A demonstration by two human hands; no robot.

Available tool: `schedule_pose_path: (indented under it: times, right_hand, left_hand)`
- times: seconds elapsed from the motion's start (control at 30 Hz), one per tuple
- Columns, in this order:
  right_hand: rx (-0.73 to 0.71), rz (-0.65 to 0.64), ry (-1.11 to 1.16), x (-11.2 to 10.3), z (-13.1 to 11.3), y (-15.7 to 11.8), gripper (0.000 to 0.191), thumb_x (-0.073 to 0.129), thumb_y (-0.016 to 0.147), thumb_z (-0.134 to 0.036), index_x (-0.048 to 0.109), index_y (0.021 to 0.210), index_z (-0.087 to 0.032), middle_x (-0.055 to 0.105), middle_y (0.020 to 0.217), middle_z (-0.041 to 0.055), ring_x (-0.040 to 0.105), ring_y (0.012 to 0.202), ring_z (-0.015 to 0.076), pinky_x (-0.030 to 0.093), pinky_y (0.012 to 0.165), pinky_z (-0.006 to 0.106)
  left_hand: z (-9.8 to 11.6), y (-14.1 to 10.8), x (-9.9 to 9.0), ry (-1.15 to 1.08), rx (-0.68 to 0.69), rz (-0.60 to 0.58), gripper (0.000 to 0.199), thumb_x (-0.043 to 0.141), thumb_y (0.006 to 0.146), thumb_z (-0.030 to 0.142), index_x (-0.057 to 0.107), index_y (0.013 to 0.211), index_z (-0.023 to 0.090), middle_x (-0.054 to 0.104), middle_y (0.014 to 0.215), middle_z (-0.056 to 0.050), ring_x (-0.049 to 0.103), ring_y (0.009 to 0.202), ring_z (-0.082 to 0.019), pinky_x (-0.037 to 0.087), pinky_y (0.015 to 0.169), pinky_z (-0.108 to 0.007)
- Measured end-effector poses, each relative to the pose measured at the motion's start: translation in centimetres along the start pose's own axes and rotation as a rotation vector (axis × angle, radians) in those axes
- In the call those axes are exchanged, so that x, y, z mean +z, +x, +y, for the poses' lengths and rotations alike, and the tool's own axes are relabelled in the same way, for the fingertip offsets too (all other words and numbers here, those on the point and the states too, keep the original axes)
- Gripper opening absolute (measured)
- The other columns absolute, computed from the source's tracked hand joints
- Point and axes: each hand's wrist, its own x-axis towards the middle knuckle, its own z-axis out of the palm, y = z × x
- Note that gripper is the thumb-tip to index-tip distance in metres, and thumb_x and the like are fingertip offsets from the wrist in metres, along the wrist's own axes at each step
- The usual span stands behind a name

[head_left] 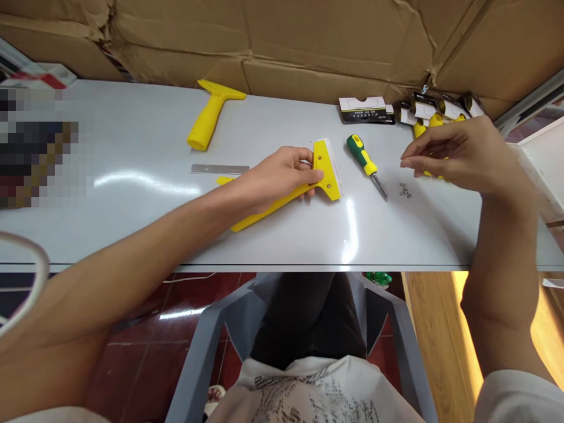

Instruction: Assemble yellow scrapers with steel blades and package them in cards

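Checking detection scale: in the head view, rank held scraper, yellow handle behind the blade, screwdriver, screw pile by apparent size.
1. Held scraper, partly covered by the left hand
2. Yellow handle behind the blade
3. Screwdriver
4. Screw pile

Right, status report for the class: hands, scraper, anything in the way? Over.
Left hand gripping yellow scraper. Right hand raised, fingers pinched, contents unclear. Screwdriver lies between scraper and loose screws, possibly in the way.
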Motion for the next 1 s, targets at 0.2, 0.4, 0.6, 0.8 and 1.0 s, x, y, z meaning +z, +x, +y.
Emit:
schedule_pose_path:
  times: [0.2, 0.4, 0.6, 0.8, 1.0]
  right_hand:
    - [-0.188, 0.056, 0.256, 4.6, -2.1, -0.1, 0.021, 0.09, 0.087, -0.046, 0.087, 0.093, -0.026, 0.079, 0.078, 0.0015, 0.069, 0.063, 0.0165, 0.059, 0.064, 0.036]
    - [-0.421, -0.006, 0.324, 9.4, -3.5, 0.4, 0.011, 0.08, 0.098, -0.04, 0.084, 0.094, -0.03, 0.083, 0.098, 0.0005, 0.073, 0.08, 0.0192, 0.056, 0.065, 0.036]
    - [-0.445, 0.092, 0.329, 11.2, -3.2, 1.0, 0.011, 0.083, 0.095, -0.039, 0.086, 0.092, -0.029, 0.077, 0.102, 0.0036, 0.066, 0.079, 0.0167, 0.049, 0.058, 0.031]
    - [-0.405, 0.057, 0.35, 11.3, -3.1, 0.9, 0.002, 0.086, 0.091, -0.031, 0.087, 0.093, -0.03, 0.074, 0.103, 0.0038, 0.065, 0.082, 0.0175, 0.05, 0.059, 0.031]
    - [-0.351, 0.091, 0.32, 11.2, -3.4, 0.3, 0.005, 0.087, 0.088, -0.029, 0.086, 0.092, -0.03, 0.074, 0.106, 0.0035, 0.062, 0.075, 0.0158, 0.048, 0.057, 0.032]
  left_hand:
    - [-0.1, 0.1, 0.1, -0.014, 0.021, -0.016, 0.013, 0.079, 0.092, 0.025, 0.072, 0.1, 0.018, 0.072, 0.076, -0.005, 0.064, 0.07, -0.018, 0.053, 0.076, -0.034]
    - [0.5, -0.3, 0.2, -0.01, 0.034, -0.039, 0.016, 0.082, 0.089, 0.026, 0.069, 0.093, 0.018, 0.069, 0.072, -0.003, 0.063, 0.07, -0.018, 0.051, 0.078, -0.034]
    - [0.4, -0.6, 0.4, -0.032, 0.04, -0.077, 0.023, 0.085, 0.086, 0.028, 0.063, 0.087, 0.02, 0.067, 0.072, -0.001, 0.062, 0.07, -0.017, 0.05, 0.079, -0.033]
    - [0.3, -0.8, 0.5, -0.039, 0.061, -0.104, 0.01, 0.076, 0.091, 0.021, 0.066, 0.089, 0.02, 0.068, 0.072, -0.002, 0.062, 0.07, -0.017, 0.049, 0.076, -0.032]
    - [0.5, -1.0, 0.6, -0.046, 0.05, -0.096, 0.01, 0.076, 0.092, 0.018, 0.067, 0.089, 0.02, 0.068, 0.073, -0.002, 0.062, 0.069, -0.017, 0.048, 0.073, -0.031]
